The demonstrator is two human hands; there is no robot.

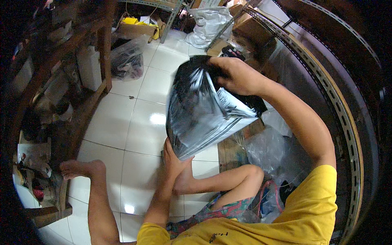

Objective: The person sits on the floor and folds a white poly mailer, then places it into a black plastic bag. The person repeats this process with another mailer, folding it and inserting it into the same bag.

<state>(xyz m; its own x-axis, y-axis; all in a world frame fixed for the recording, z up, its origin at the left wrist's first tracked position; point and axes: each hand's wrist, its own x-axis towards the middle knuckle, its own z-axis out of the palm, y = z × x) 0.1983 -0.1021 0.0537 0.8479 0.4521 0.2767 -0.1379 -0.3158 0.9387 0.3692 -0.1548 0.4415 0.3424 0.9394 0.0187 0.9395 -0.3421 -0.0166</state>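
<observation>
I hold up a thick bundle of glossy black plastic bags (pixel 194 108) in front of me, above the tiled floor. Its layered edges fan out along the lower right side, and whitish sheets or inner faces show there. My left hand (pixel 176 161) grips the bottom corner, with its fingers partly hidden behind the bundle. At the upper right, my right hand (pixel 239 75) is closed on the top edge, where the plastic is gathered and dark. I cannot tell whether these are folded bags or loose sheets.
Metal-framed shelving (pixel 343 110) curves along the right, and a wooden rack (pixel 92 110) stands left. A clear bag (pixel 128 61), an open carton (pixel 136 30) and a silver-grey sack (pixel 208 24) lie at the back. Crumpled clear plastic (pixel 265 149) is beside my bent knee.
</observation>
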